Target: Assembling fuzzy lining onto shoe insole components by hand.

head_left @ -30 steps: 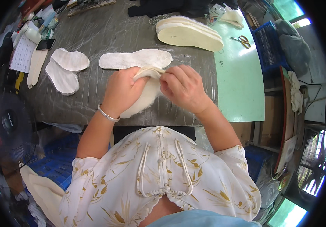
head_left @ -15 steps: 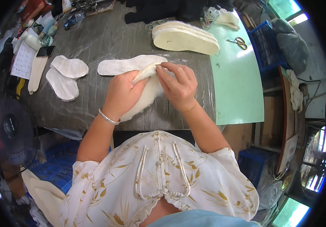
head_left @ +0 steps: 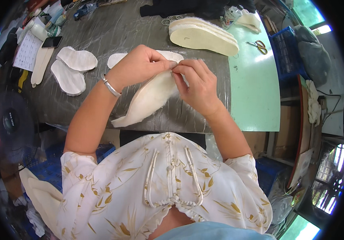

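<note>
Between both hands hangs a white fleecy insole (head_left: 150, 99), its narrow end drooping toward the table's front edge. My left hand (head_left: 142, 66), with a silver bangle at the wrist, pinches the insole's upper end. Close against it, the bent fingers of my right hand (head_left: 198, 84) are closed on the same end. The fingertips nearly meet, and the spot they grip is hidden. Behind my left hand lies another white insole (head_left: 116, 60), partly covered by the hand.
A stack of thick fleece insoles (head_left: 204, 42) lies at the back. Scissors (head_left: 259, 47) rest on the green mat (head_left: 254, 92) at right. Two smaller fleecy pieces (head_left: 70, 78), a phone (head_left: 52, 42) and a paper sheet (head_left: 27, 52) are left. A fan (head_left: 10, 120) stands beside the table.
My left hand has moved up and over the insole's upper end, next to my right fingers. More of the insole's lower part now shows, hanging down to the left.
</note>
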